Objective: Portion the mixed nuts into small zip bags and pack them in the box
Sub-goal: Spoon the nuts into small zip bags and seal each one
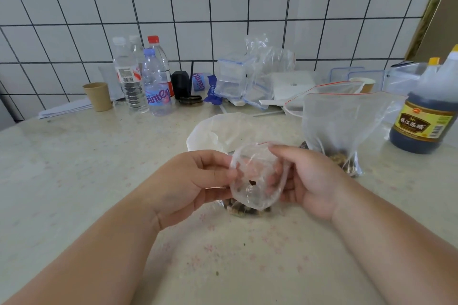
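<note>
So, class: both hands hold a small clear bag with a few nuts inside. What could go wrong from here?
1. The small bag looks open at the top, pinched by the left hand and right hand; tilting could spill nuts.
2. The big nut bag stands loosely beside the right hand; a nudge might topple it.

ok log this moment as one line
step: small zip bag held open | left hand: pinching rim | right hand: pinching rim | contents: few nuts | big nut bag: behind, on counter

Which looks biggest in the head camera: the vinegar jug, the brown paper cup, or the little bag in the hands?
1. Vinegar jug
2. Little bag, though it is nearer the camera
3. Brown paper cup
</note>
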A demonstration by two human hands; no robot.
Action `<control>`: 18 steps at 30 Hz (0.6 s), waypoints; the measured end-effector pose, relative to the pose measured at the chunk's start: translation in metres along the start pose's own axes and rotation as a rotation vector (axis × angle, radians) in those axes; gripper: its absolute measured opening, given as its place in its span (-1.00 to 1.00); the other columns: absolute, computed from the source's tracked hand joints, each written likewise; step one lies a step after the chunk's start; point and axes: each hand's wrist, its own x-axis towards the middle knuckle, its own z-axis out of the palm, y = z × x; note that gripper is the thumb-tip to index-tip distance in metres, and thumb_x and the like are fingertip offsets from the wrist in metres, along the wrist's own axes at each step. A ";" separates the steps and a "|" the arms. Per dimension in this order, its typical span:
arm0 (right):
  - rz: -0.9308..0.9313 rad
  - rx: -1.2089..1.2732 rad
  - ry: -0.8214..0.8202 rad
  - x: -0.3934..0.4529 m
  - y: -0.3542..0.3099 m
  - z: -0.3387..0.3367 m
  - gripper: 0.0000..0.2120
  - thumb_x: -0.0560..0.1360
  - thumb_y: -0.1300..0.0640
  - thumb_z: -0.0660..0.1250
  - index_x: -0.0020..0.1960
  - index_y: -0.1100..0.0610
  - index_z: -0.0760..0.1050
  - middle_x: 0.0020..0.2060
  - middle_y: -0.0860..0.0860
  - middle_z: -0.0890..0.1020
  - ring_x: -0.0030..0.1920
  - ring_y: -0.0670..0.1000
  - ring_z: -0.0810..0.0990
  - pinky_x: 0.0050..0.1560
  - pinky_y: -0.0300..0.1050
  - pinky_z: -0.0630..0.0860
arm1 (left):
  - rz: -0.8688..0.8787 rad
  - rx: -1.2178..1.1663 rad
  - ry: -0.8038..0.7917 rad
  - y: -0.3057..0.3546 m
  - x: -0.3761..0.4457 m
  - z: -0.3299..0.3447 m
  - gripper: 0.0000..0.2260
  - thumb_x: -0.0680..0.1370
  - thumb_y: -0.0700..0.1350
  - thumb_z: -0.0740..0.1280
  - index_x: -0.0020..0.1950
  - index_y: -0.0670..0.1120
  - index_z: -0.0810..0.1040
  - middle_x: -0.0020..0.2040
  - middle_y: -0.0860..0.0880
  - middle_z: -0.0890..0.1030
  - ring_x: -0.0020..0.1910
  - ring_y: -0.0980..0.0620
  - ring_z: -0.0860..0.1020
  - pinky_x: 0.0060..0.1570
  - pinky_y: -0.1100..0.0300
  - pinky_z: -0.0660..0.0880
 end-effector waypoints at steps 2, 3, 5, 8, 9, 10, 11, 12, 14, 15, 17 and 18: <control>0.062 0.163 -0.115 -0.002 -0.005 -0.005 -0.78 0.36 0.05 0.40 -0.43 0.08 0.62 -0.44 0.06 0.62 -0.40 0.05 0.62 -0.21 -0.06 0.53 | 0.024 0.024 0.039 -0.002 0.001 0.002 -0.89 0.28 -0.25 0.55 -0.23 -0.12 0.71 -0.16 -0.20 0.72 -0.21 -0.07 0.72 -0.19 0.16 0.66; 0.075 0.228 -0.175 -0.003 -0.007 -0.007 -0.88 0.30 0.09 0.40 -0.37 0.11 0.60 -0.38 0.08 0.63 -0.35 0.08 0.63 -0.16 -0.04 0.54 | 0.033 0.035 0.061 -0.003 0.002 0.003 -0.91 0.29 -0.24 0.55 -0.25 -0.12 0.69 -0.18 -0.20 0.71 -0.24 -0.07 0.71 -0.21 0.17 0.65; 0.054 0.329 -0.310 -0.006 -0.009 -0.011 -0.83 0.23 0.24 0.43 -0.17 0.16 0.57 -0.17 0.16 0.64 -0.13 0.18 0.63 0.04 0.10 0.53 | 0.044 0.081 0.125 -0.005 0.003 0.004 -0.88 0.33 -0.23 0.56 -0.25 -0.14 0.64 -0.20 -0.23 0.69 -0.30 -0.09 0.67 -0.28 0.18 0.64; -0.039 0.309 -0.469 -0.011 -0.006 -0.010 -0.51 0.31 0.46 0.37 0.20 0.19 0.49 0.13 0.25 0.60 0.13 0.27 0.58 0.28 0.25 0.45 | 0.058 0.214 0.272 -0.009 0.006 0.002 -0.79 0.47 -0.32 0.53 -0.20 -0.17 0.51 -0.27 -0.25 0.66 -0.42 -0.14 0.61 -0.40 0.17 0.60; -0.065 0.297 -0.491 -0.012 -0.005 -0.008 -0.46 0.34 0.50 0.35 0.28 0.19 0.45 0.16 0.28 0.59 0.14 0.27 0.59 0.24 0.23 0.49 | 0.065 0.239 0.311 -0.010 0.006 0.002 -0.77 0.50 -0.33 0.50 -0.20 -0.17 0.48 -0.31 -0.22 0.65 -0.47 -0.14 0.59 -0.44 0.17 0.58; -0.080 0.283 -0.491 -0.012 -0.004 -0.005 -0.45 0.36 0.51 0.34 0.30 0.19 0.43 0.15 0.30 0.58 0.10 0.26 0.61 0.17 0.17 0.56 | 0.074 0.261 0.340 -0.011 0.006 0.003 -0.76 0.52 -0.32 0.48 -0.21 -0.17 0.45 -0.35 -0.20 0.63 -0.50 -0.14 0.58 -0.48 0.17 0.56; -0.092 0.265 -0.473 -0.012 -0.003 -0.001 -0.50 0.37 0.49 0.34 0.27 0.20 0.44 0.09 0.30 0.58 0.02 0.23 0.62 0.05 0.10 0.61 | 0.084 0.285 0.357 -0.011 0.006 0.003 -0.76 0.55 -0.31 0.45 -0.22 -0.17 0.42 -0.40 -0.18 0.62 -0.53 -0.13 0.57 -0.50 0.17 0.54; -0.100 0.241 -0.443 -0.012 -0.002 0.002 -0.57 0.36 0.43 0.35 0.21 0.21 0.46 0.00 0.27 0.59 -0.08 0.17 0.62 -0.06 0.03 0.64 | 0.092 0.306 0.366 -0.011 0.006 0.005 -0.75 0.57 -0.31 0.42 -0.22 -0.17 0.40 -0.44 -0.18 0.60 -0.56 -0.11 0.55 -0.53 0.18 0.51; -0.116 0.175 -0.399 -0.012 -0.001 0.006 -0.73 0.35 0.32 0.41 0.04 0.23 0.49 -0.19 0.17 0.57 -0.25 0.06 0.56 -0.24 -0.07 0.61 | 0.092 0.320 0.384 -0.012 0.005 0.007 -0.74 0.59 -0.31 0.36 -0.25 -0.16 0.38 -0.50 -0.15 0.54 -0.60 -0.07 0.50 -0.58 0.20 0.46; -0.127 0.132 -0.393 -0.012 -0.001 0.007 -0.77 0.35 0.27 0.46 -0.02 0.23 0.50 -0.24 0.14 0.56 -0.29 0.04 0.54 -0.28 -0.10 0.57 | 0.089 0.323 0.397 -0.013 0.005 0.009 -0.73 0.59 -0.30 0.35 -0.26 -0.14 0.37 -0.52 -0.12 0.52 -0.60 -0.06 0.49 -0.60 0.21 0.43; -0.148 0.034 -0.374 -0.011 0.000 0.009 -0.67 0.32 0.14 0.54 -0.02 0.26 0.54 -0.26 0.15 0.56 -0.30 0.03 0.54 -0.31 -0.14 0.52 | 0.081 0.339 0.414 -0.014 0.005 0.011 -0.74 0.58 -0.28 0.36 -0.27 -0.14 0.39 -0.53 -0.09 0.51 -0.61 -0.05 0.49 -0.61 0.22 0.41; -0.151 0.000 -0.355 -0.011 0.001 0.010 -0.59 0.29 0.08 0.56 0.02 0.29 0.56 -0.26 0.16 0.57 -0.31 0.02 0.53 -0.32 -0.15 0.49 | 0.081 0.343 0.415 -0.014 0.005 0.012 -0.75 0.58 -0.26 0.37 -0.27 -0.14 0.41 -0.53 -0.09 0.51 -0.61 -0.05 0.49 -0.61 0.22 0.41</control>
